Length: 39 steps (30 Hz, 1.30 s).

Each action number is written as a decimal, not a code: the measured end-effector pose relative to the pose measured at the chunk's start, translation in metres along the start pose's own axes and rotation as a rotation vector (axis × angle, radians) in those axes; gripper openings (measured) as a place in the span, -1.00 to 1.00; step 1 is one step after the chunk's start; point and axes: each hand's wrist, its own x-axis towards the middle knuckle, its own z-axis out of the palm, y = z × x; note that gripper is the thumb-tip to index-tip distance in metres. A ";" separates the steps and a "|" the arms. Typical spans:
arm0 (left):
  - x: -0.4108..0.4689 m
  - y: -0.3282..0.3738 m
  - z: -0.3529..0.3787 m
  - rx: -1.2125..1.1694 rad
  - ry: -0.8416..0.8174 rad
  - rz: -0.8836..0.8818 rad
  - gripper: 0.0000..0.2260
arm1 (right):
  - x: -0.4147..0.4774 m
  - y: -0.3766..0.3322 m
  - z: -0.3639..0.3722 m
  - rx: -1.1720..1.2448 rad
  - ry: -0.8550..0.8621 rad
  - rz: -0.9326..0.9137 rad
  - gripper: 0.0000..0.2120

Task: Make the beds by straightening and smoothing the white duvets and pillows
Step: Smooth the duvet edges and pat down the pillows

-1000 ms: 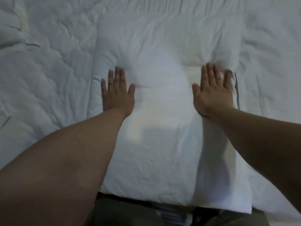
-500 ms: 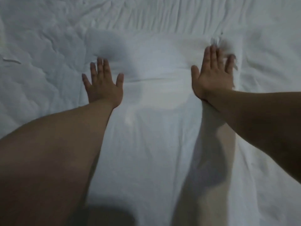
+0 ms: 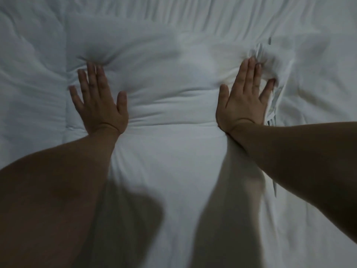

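White pillow (image 3: 173,97) lies on the bed directly ahead of the person, long axis running straight away from them, near end under the forearms, far end past the fingertips. Both hands are on it, palms down, fingers straight and spread, holding nothing. Left hand (image 3: 98,107) presses just inside the pillow's left edge; a dimple shows in the filling just beyond its fingertips. Right hand (image 3: 244,101) presses just inside the right edge, its outer fingers pushed against a bunched fold of pillowcase (image 3: 270,59) that stands up crumpled there. The two hands sit at nearly equal reach, the right a touch farther out. A crosswise ridge of filling runs between the wrists. Judgement: the unsmoothed part lies ahead of both hands, toward the far end, so the next stroke should go along the long axis, away from the body; the right hand is the nearer one to the bunched corner. Around the pillow on both sides lies the white duvet (image 3: 32,78), still rumpled, and past the far end a band of gathered sheet (image 3: 193,8).
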 end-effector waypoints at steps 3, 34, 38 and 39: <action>0.000 0.000 0.003 0.011 0.020 0.001 -0.33 | 0.000 0.000 0.003 0.013 -0.002 -0.007 -0.30; 0.009 0.003 -0.013 0.071 -0.208 -0.009 -0.30 | -0.029 0.000 -0.037 -0.015 -0.267 -0.009 -0.27; -0.004 0.034 -0.069 0.014 -0.444 -0.135 -0.32 | -0.144 -0.008 -0.074 0.019 -0.328 -0.104 -0.28; -0.023 0.051 -0.081 -0.021 -0.458 -0.082 -0.33 | -0.179 -0.010 -0.077 0.029 -0.326 -0.127 -0.30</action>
